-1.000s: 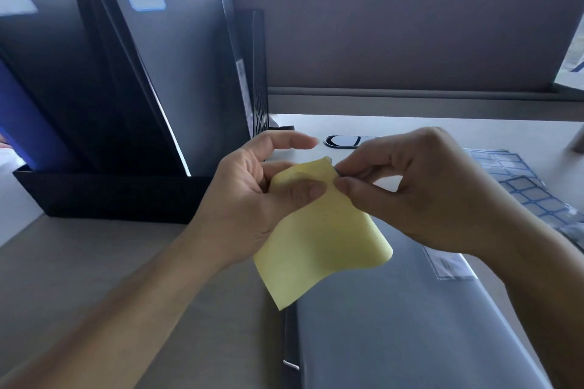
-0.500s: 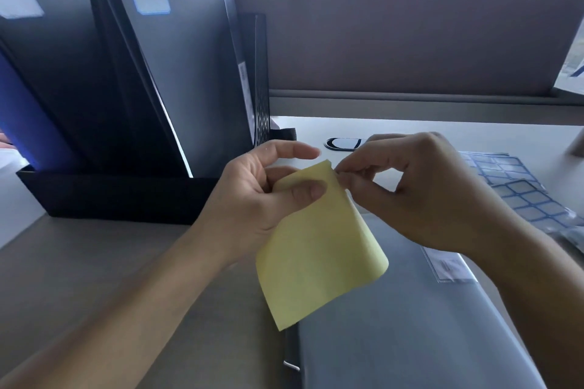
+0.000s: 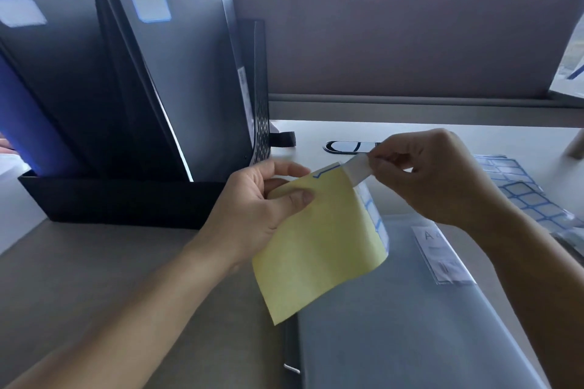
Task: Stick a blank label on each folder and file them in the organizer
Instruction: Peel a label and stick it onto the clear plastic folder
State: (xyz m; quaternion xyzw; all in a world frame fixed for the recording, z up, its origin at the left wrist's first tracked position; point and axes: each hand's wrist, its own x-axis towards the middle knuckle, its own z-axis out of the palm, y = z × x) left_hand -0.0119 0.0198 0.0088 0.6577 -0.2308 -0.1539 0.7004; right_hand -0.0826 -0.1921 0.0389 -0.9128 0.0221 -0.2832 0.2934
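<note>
My left hand [image 3: 259,208] pinches the top corner of a yellow-backed label sheet [image 3: 316,246], held up over the desk. My right hand [image 3: 433,180] pinches a white blank label [image 3: 357,167] with a blue border, partly peeled off the sheet's top edge. Under the sheet lies a grey folder [image 3: 410,325] flat on the desk, with a small printed sticker near its top right. At the left stands a black organizer [image 3: 120,202] holding dark folders; two show blank labels [image 3: 151,6] near their tops.
More label sheets [image 3: 521,193] with blue-bordered labels lie on the desk at the right. A grey partition wall [image 3: 410,47] runs along the desk's back edge, with a cable port [image 3: 347,147] in front of it. A blue folder [image 3: 28,129] leans in the organizer's left slot.
My right hand has pulled a label up and to the right, away from the sheet's top edge. The sheet's printed side now shows along its right edge.
</note>
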